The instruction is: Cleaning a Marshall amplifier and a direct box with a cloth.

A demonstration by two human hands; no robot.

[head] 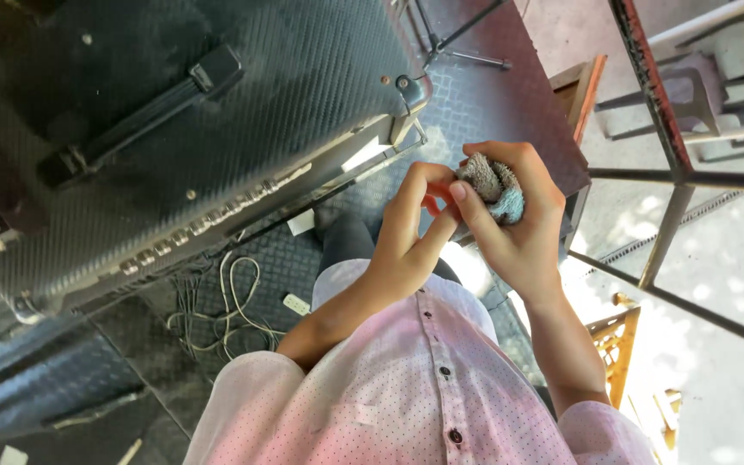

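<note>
Cloth (494, 188): grey and blue, wadded, clenched in right hand (517, 226) at chest height. Left hand (406, 237): fingertips touching the cloth's left edge, pinching a small red thing. Amplifier (174, 129) well apart, to the left.

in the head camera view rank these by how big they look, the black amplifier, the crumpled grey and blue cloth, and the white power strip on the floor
1. Black textured amplifier with strap handle, by far the largest.
2. Crumpled grey-and-blue cloth, in the right hand; nearer the camera.
3. White power strip, smallest.
</note>
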